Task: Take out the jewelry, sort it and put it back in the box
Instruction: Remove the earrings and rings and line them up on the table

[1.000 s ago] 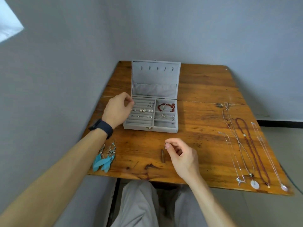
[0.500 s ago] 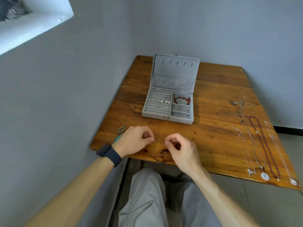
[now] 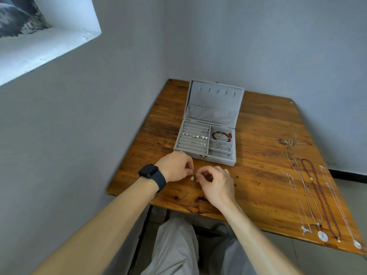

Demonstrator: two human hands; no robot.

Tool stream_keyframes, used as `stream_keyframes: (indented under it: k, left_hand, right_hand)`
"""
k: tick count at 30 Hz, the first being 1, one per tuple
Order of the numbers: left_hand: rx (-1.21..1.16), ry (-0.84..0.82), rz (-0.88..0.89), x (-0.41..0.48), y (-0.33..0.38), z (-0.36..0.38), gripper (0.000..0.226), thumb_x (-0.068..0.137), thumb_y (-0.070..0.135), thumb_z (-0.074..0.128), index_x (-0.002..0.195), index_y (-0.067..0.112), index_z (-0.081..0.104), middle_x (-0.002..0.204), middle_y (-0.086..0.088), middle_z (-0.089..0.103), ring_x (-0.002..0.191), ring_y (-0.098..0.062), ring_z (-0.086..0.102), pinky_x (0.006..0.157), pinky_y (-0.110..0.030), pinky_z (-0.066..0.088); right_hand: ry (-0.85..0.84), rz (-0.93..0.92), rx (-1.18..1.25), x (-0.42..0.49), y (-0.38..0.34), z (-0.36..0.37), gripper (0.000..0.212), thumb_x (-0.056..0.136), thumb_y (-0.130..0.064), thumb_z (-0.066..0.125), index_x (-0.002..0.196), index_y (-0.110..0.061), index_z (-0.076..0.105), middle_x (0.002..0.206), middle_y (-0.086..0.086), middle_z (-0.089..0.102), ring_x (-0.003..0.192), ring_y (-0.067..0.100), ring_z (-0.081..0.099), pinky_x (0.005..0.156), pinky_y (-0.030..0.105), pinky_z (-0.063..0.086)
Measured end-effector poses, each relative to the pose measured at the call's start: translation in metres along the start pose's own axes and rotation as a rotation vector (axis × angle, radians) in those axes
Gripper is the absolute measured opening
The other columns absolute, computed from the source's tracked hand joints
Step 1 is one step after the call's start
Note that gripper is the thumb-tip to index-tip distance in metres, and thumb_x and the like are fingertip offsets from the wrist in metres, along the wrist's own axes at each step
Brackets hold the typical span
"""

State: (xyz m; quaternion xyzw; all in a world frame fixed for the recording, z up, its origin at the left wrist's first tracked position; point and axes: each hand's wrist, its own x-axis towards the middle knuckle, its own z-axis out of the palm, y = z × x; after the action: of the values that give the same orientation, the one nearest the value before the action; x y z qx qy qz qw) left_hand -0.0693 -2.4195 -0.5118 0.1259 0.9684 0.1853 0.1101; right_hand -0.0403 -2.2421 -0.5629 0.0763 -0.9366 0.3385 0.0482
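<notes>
Grey box, 4 necklaces, 2 grips pinch 1 earring

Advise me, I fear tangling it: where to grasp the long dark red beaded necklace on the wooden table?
Pinch the dark red beaded necklace at its far looped end, from above. It lies flat, stretched lengthwise between thin silver chains, so lifting there should let it hang straight.

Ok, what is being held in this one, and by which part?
A small pale drop piece, likely an earring, pinched at its metal top by the fingers of both the left hand and the right hand; the drop hangs below.
</notes>
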Motion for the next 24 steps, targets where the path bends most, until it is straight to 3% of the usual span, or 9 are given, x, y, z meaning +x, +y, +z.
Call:
stream_keyframes:
  k: [5, 10, 18, 24]
  left_hand:
    - [-0.003, 0.026, 0.027, 0.009, -0.002, -0.001, 0.01, 0.093, 0.032, 0.065, 0.101, 0.029, 0.069, 0.09, 0.012, 0.059, 0.086, -0.011, 0.06, 0.075, -0.031, 0.053]
    - [-0.022, 0.028, 0.035, 0.012, -0.003, -0.001, 0.011, 0.093, 0.034, 0.065, 0.102, 0.031, 0.07, 0.092, 0.011, 0.062, 0.085, -0.01, 0.06, 0.075, -0.032, 0.054]
    - [-0.008, 0.031, 0.014, 0.017, -0.001, -0.002, 0.013, 0.094, 0.037, 0.063, 0.104, 0.03, 0.07, 0.095, 0.009, 0.066, 0.087, -0.011, 0.062, 0.076, -0.034, 0.056]
    - [-0.007, 0.056, -0.006, 0.016, 0.0, -0.001, 0.014, 0.095, 0.036, 0.062, 0.104, 0.03, 0.07, 0.094, 0.01, 0.066, 0.087, -0.011, 0.063, 0.078, -0.034, 0.056]
  right_hand:
    - [0.04, 0.005, 0.015, 0.006, 0.003, 0.003, 0.007, 0.091, -0.043, 0.065, 0.095, -0.04, 0.07, 0.088, -0.022, 0.059, 0.089, 0.009, 0.051, 0.072, 0.032, 0.045]
    - [0.105, 0.023, -0.004, 0.009, 0.003, 0.006, 0.008, 0.091, -0.043, 0.064, 0.095, -0.039, 0.071, 0.083, -0.02, 0.062, 0.081, 0.006, 0.048, 0.061, 0.024, 0.034]
    - [0.092, 0.042, -0.01, 0.012, 0.004, 0.005, 0.017, 0.094, -0.046, 0.06, 0.106, -0.04, 0.069, 0.089, -0.017, 0.068, 0.085, 0.007, 0.05, 0.064, 0.026, 0.037]
    - [0.089, 0.028, 0.043, 0.007, 0.007, 0.002, 0.018, 0.095, -0.034, 0.062, 0.111, -0.031, 0.068, 0.095, -0.014, 0.066, 0.092, 0.01, 0.055, 0.07, 0.025, 0.035]
